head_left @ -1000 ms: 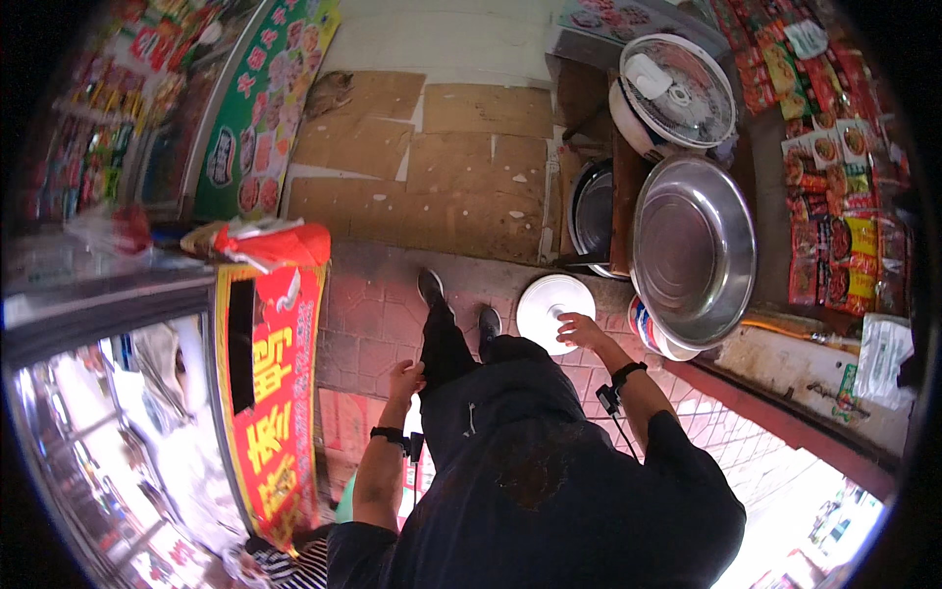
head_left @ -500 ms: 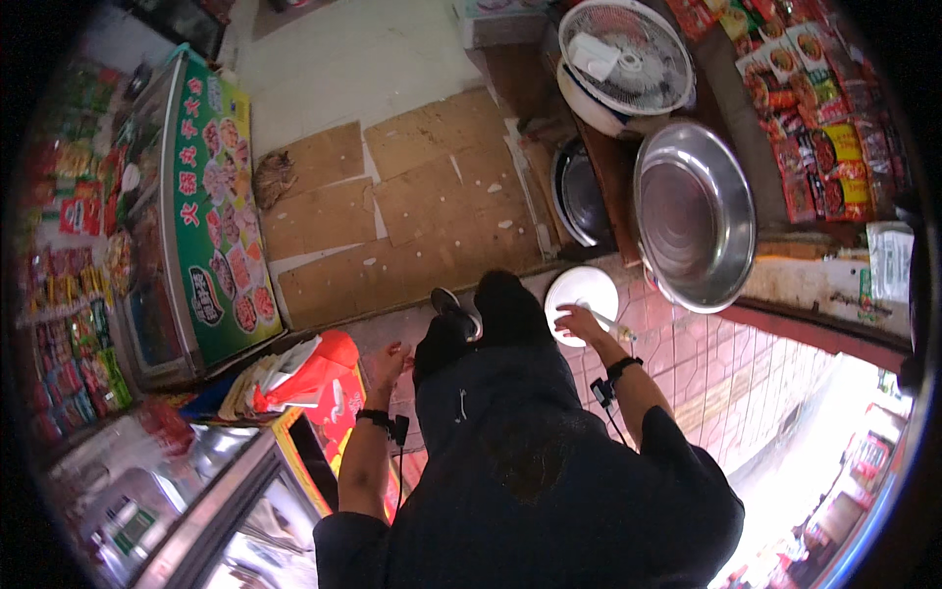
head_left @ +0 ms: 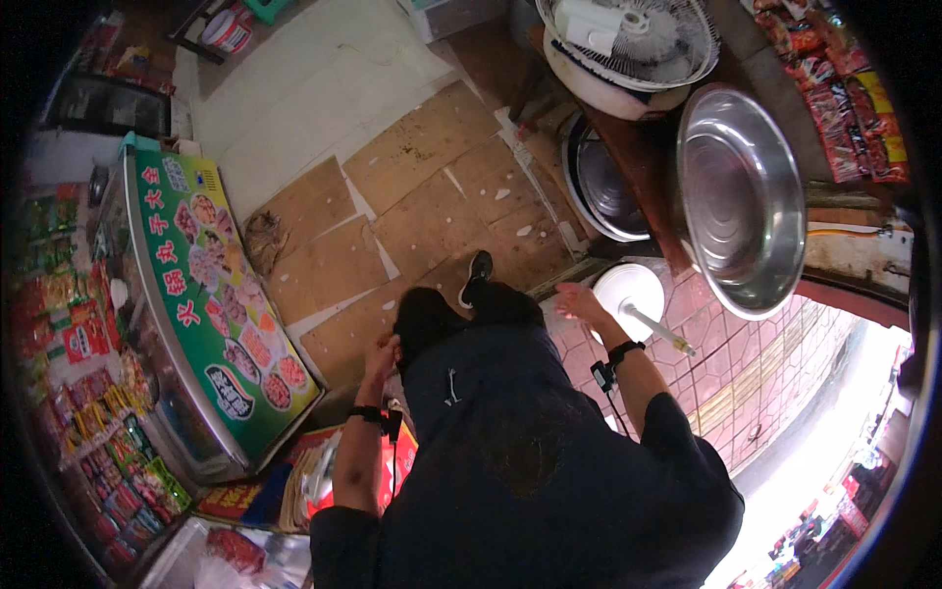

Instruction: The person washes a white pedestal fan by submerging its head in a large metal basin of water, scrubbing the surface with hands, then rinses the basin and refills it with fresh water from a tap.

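Note:
My left hand (head_left: 381,355) hangs beside my left thigh, fingers loosely bent and nothing visible in them. Out to the other side, my right hand (head_left: 583,303) is held in the air with its fingers apart, empty. Nearest to it is a white round stand base (head_left: 628,293) on the pink paving, with a short pale pole (head_left: 659,328) angling up from it. From this view I cannot tell how far the hand is above the base. One dark shoe (head_left: 476,277) shows on the flattened cardboard.
Cardboard sheets (head_left: 422,226) cover the floor ahead. A glass-topped freezer (head_left: 221,304) stands at left beside racks of snack packets (head_left: 93,393). At right, a table carries a fan head (head_left: 628,39) and a large steel basin (head_left: 741,196); another metal basin (head_left: 608,182) sits lower.
My body has stepped and turned; the freezer, basin and stand base shift in view. My right hand is now left of the base instead of over it. My left hand is closer to my thigh.

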